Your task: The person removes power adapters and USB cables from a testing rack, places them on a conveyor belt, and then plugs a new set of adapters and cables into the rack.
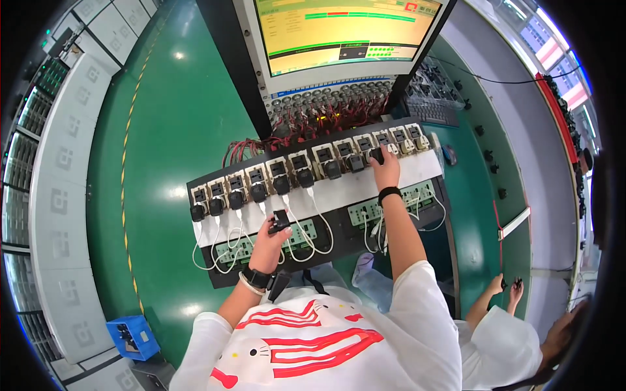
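Observation:
A row of power sockets (256,174) runs along the tilted test bench, with black power adapters (259,192) plugged into several of them. White cables (312,195) lead from some adapters down to green circuit boards (303,232). My left hand (266,246), below the row, is closed around black power adapters (279,220); how many is hard to make out. Toward the right end of the row, the fingers of my right hand (387,171) grip another black power adapter (376,155) at a socket. My fingers partly cover that adapter, so how far it is plugged in is hidden.
A screen (345,32) stands behind the sockets, above bundled red wires (326,124). A keyboard (432,115) and mouse (449,154) lie to the right. At lower right a co-worker's hands (505,287) hold small dark items. A blue crate (133,338) sits on the floor at left.

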Demonstrator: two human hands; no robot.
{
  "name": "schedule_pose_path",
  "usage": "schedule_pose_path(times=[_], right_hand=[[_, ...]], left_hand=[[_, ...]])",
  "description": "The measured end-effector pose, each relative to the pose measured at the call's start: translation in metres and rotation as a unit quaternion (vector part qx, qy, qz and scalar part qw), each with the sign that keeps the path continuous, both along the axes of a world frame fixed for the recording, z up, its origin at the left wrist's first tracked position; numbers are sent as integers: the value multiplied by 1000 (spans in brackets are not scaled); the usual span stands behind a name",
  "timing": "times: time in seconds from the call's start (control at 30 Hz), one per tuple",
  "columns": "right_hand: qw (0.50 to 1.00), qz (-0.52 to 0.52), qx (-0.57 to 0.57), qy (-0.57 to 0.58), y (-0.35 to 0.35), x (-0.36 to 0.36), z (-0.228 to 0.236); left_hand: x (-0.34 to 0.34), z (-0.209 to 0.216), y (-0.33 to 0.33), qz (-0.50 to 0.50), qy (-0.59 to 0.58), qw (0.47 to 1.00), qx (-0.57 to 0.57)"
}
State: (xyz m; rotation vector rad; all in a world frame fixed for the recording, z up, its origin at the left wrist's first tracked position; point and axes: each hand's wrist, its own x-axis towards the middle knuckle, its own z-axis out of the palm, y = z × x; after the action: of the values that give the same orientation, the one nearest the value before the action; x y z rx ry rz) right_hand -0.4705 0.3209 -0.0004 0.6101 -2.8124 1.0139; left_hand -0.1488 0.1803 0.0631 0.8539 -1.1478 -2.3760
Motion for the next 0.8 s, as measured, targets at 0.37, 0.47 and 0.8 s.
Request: schedule_pose_path(times=[0.37,0.47,0.8], right_hand=[[998,-47,15,37,-9,9,0],[999,-31,29,14,-5,3,0],[997,-30,75,21,-12,9,-4]], left_hand=[[3,8,-2,-19,-45,997,-57],[5,1,-4,-21,-51,998,-41],[-3,1,-2,-38,-37,998,-44]])
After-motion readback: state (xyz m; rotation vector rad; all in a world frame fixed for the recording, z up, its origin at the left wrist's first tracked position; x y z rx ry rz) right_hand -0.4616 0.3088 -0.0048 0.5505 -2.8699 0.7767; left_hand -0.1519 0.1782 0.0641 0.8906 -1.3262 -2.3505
